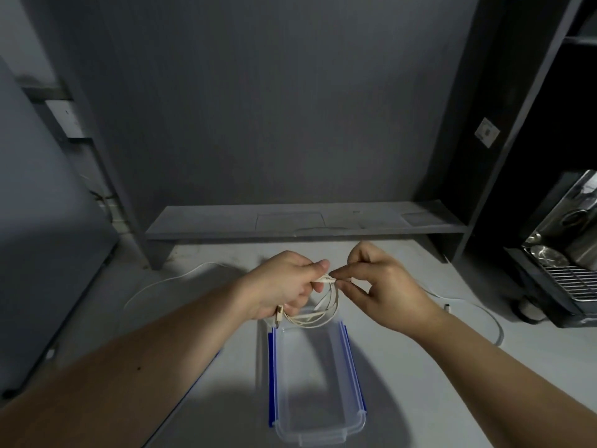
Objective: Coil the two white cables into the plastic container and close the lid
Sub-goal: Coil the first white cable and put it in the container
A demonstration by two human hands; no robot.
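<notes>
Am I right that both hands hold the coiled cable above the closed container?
Not quite: the head view shows the container open, with no lid on; the left hand and right hand do hold the coiled cable above it.

The coiled cable (pixel 320 302) is cream, an off-white with a warm yellowish cast, and its plug (pixel 278 311) is the same beige. The loose cable strand (pixel 151 284) near the worktop's left edge is a cleaner white, as is the strand (pixel 478 310) toward its right edge. The plastic container (pixel 354 363) is clear and colourless, with blue strips along both long sides. The worktop (pixel 436 399) is plain pale grey, shadowed darker at its near edge. The shelf (pixel 226 221) is mid grey and the back panel (pixel 274 108) is slate grey. The shelving unit (pixel 533 124) is black, the socket plate (pixel 487 132) is white, and the wire rack (pixel 571 282) is silvery, patterned in parallel bars.
</notes>
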